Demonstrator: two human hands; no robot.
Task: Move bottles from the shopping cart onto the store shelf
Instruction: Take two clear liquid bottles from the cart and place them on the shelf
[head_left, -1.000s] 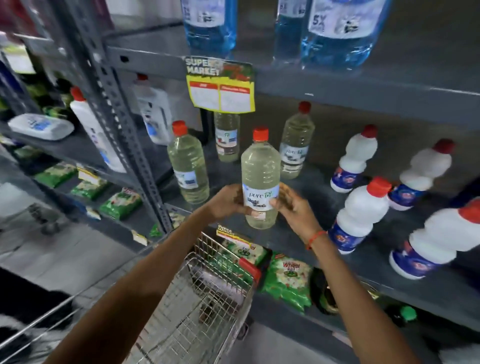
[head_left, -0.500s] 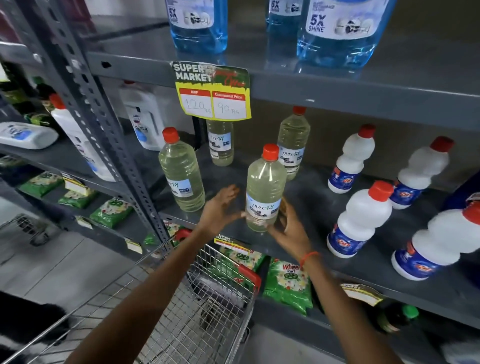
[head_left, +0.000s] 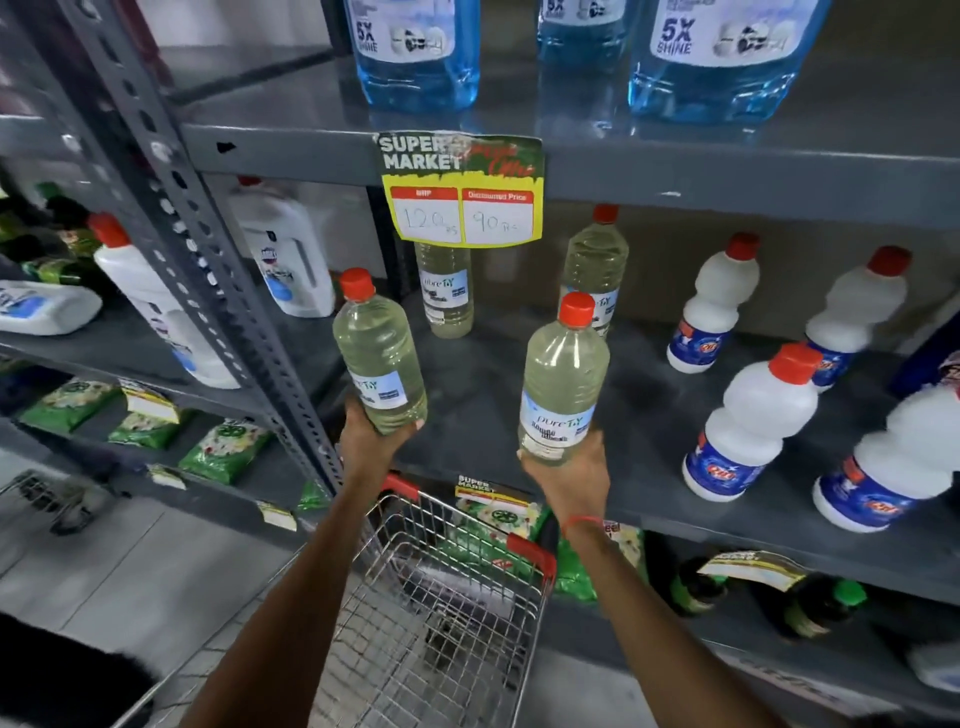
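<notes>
The person's left hand (head_left: 371, 441) is wrapped around the base of a clear bottle (head_left: 379, 358) of pale yellowish liquid with a red cap, fingers clamped on its lower end. It leans a little to the left, at the near left edge of the grey metal shelf (head_left: 649, 467), beside the perforated upright post (head_left: 208, 270). Whether its base touches the shelf, I cannot tell.

The right hand (head_left: 569, 480), a red thread at the wrist, grips a second bottle (head_left: 563, 384) of the same kind from below, fingers closed around its bottom. This one stands nearly upright near the shelf's front edge, to the right of the first and apart from it.

Farther back on the same shelf stand two more such bottles (head_left: 595, 265), one partly hidden behind a yellow price tag (head_left: 462, 189) hanging from the shelf above. To the right stands a group of white bottles (head_left: 753, 421) with red caps and blue labels. Large blue jugs (head_left: 722, 57) sit on the upper shelf.

Below the arms is the wire shopping cart (head_left: 441, 597) with red corner trim; I cannot make out any bottles in it.
</notes>
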